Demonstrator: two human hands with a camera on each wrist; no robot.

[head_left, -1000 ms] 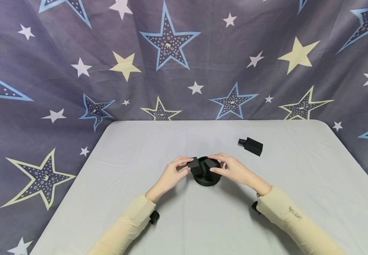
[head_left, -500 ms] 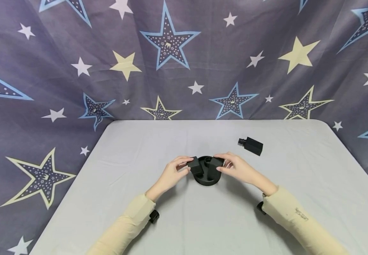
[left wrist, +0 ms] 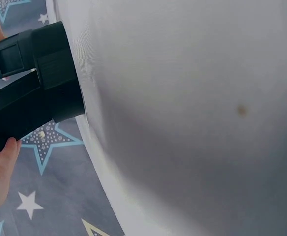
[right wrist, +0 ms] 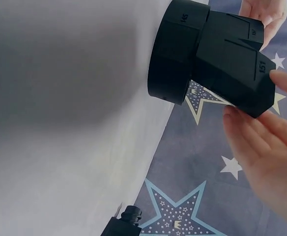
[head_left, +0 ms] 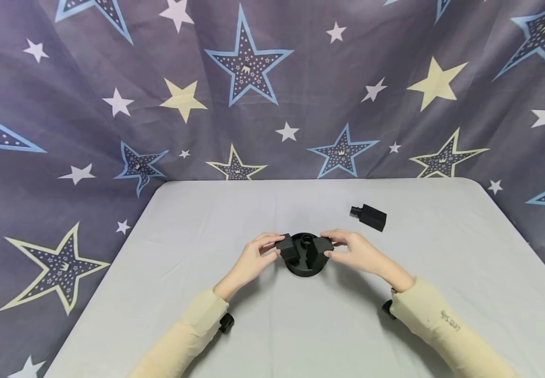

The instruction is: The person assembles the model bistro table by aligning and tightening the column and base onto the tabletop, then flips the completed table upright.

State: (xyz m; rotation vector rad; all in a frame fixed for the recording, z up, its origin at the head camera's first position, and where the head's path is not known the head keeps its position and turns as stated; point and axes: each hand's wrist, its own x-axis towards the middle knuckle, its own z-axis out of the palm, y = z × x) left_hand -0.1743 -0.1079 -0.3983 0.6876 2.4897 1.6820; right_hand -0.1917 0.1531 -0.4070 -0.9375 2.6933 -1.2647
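A black, angular, hard-looking block (head_left: 287, 248) sits at the left of a black, round, shallow-walled base (head_left: 304, 273), and a second black block with bevelled faces (head_left: 320, 247) sits at its right. The base rests on the white cloth-covered counter (head_left: 206, 220), around the middle from left to right. The wrist views show both blocks rising from inside the base's rim and leaning outward, away from each other; how their lower ends are seated is hidden.

The left hand (head_left: 255, 254) pinches the upper end of the left block between thumb and fingers. The right hand (head_left: 354, 252) does the same with the right block, thumb on one side and fingertips on the other. Between the blocks, toward the far side of the base, a small black ring-shaped socket (head_left: 306, 240) shows.

Farther off and to the right, a black box-shaped piece with a narrow ribbed neck (head_left: 371, 217) lies on its side, apart from both hands.

All these parts look like rigid plastic, probably light and unlikely to give under a squeeze. The blocks' smooth faces could slide a little, so opposite flat sides near the top seem the surest hold. The base would be best steadied by its outer wall; the lying piece by its thick body, since its slim neck looks the weakest part.
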